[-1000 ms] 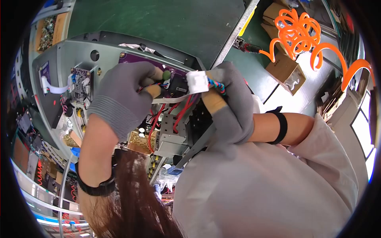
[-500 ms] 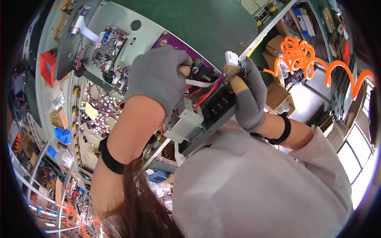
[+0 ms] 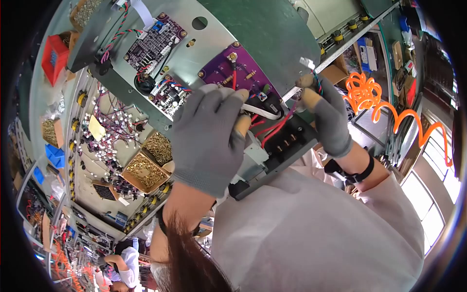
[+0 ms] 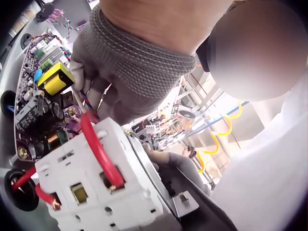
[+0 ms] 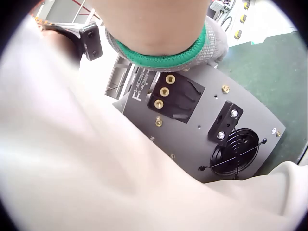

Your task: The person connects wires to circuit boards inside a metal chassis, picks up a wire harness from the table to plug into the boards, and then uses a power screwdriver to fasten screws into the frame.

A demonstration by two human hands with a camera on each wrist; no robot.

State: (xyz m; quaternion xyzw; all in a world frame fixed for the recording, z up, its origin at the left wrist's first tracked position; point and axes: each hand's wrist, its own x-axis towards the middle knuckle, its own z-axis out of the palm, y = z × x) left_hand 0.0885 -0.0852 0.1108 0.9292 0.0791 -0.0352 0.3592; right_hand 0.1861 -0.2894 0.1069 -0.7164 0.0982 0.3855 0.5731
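In the head view my gloved left hand point(image 3: 206, 138) bends over the lower edge of a purple circuit board point(image 3: 228, 68), fingers curled about thin twisted wires point(image 3: 252, 96) that lead to a small connector on that board. The left wrist view shows these wires point(image 4: 87, 102) running between the gloved fingers. My gloved right hand point(image 3: 331, 117), right of the metal chassis, pinches a twisted cable near its white plug point(image 3: 306, 62), which sticks up above the fingertips. A white flat cable point(image 3: 265, 113) and red wires point(image 3: 272, 132) lie between the hands. The right wrist view hides the right fingers.
A second circuit board point(image 3: 154, 41) sits on the chassis plate, upper left. Boxes of brass screws point(image 3: 144, 171) and loose wire harnesses point(image 3: 104, 131) lie left. An orange coiled hose point(image 3: 365, 92) hangs right. The chassis panel with a fan point(image 5: 236, 153) faces the person's shirt.
The head view has swung, uncovering more of the purple board. The left hand has shifted down off the board with its fingers more spread. The right hand still pinches the cable with the white plug.
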